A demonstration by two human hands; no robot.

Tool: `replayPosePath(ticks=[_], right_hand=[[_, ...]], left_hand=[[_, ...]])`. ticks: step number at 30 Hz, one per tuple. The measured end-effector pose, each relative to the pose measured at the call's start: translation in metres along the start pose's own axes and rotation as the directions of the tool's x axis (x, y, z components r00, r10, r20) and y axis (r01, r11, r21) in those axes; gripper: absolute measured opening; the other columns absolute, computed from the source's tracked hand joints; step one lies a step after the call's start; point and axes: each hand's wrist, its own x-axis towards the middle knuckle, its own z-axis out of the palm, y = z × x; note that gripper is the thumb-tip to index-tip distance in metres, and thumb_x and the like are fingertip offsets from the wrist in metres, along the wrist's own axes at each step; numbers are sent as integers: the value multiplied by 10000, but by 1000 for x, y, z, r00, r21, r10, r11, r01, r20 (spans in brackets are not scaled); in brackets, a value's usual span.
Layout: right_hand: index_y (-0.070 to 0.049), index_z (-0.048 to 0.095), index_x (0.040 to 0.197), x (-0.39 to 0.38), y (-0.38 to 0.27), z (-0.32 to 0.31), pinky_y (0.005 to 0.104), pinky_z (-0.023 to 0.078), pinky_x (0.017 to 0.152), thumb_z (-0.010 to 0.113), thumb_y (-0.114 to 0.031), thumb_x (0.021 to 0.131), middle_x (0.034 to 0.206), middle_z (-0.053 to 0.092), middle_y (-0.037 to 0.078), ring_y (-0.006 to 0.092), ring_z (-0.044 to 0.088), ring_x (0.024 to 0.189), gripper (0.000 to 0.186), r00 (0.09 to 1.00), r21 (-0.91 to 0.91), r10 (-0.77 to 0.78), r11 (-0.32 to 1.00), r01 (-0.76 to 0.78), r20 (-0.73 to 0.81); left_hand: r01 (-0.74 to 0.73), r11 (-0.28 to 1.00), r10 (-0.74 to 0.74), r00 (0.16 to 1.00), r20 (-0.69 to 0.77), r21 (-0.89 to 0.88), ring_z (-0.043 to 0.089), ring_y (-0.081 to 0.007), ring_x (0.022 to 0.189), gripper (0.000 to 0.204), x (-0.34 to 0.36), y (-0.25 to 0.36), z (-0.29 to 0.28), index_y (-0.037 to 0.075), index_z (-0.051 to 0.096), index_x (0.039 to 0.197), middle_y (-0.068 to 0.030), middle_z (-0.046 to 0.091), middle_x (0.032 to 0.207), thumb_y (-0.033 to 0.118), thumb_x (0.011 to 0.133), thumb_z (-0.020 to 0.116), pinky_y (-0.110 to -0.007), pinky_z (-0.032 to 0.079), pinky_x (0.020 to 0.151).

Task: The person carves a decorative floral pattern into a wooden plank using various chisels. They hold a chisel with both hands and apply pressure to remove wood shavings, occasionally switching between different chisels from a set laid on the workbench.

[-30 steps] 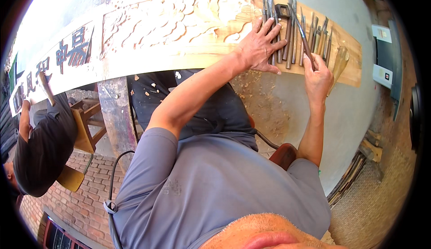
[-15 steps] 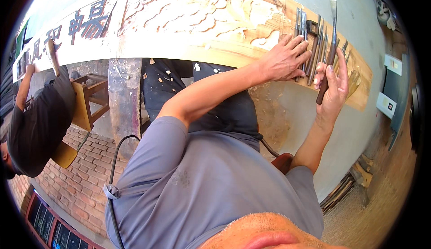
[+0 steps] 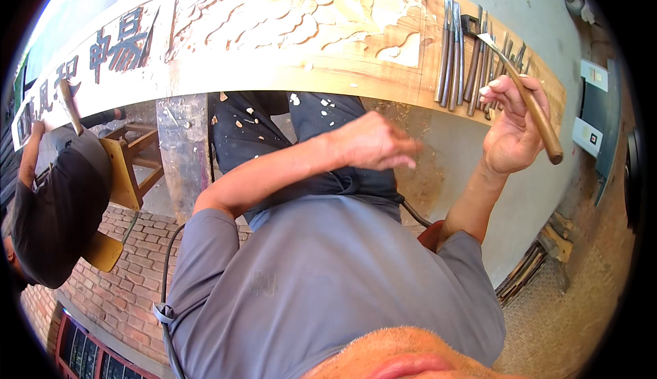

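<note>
Well, I see the board (image 3: 274, 72) across the upper frame, tools (image 3: 456, 57) lying toward its right end. At centre, the left hand (image 3: 376, 143) is blurred; I can't tell its fingers' state. Upper right, the right hand (image 3: 510, 136) holds the chisel (image 3: 538, 115), blade toward upper left, handle toward lower right.

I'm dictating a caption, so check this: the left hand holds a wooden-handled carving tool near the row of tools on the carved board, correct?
Wrong hand: the head view shows the right hand holding the wooden-handled carving tool near the row of tools on the carved board.
</note>
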Motion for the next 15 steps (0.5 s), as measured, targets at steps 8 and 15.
replayPosePath(ticks=[8, 15], right_hand=[[102, 691, 1055, 19, -6, 12, 324, 593, 632, 718, -61, 1043, 801, 731, 160, 187, 659, 651, 165, 932, -488, -300, 856, 169, -203], [116, 700, 1090, 25, 2, 30, 318, 582, 603, 725, -153, 1047, 715, 707, 146, 203, 653, 593, 274, 911, -539, -347, 822, 181, -223]], left_hand=[[198, 934, -13, 851, -525, 298, 693, -347, 1246, 461, 16, -4, -17, 40, 711, 1307, -171, 728, 1297, 282, 931, 824, -477, 562, 1092], [97, 979, -8, 900, -436, 181, 697, -374, 1226, 432, 25, -35, -4, 60, 698, 1306, -178, 711, 1334, 283, 949, 795, -456, 589, 1043]])
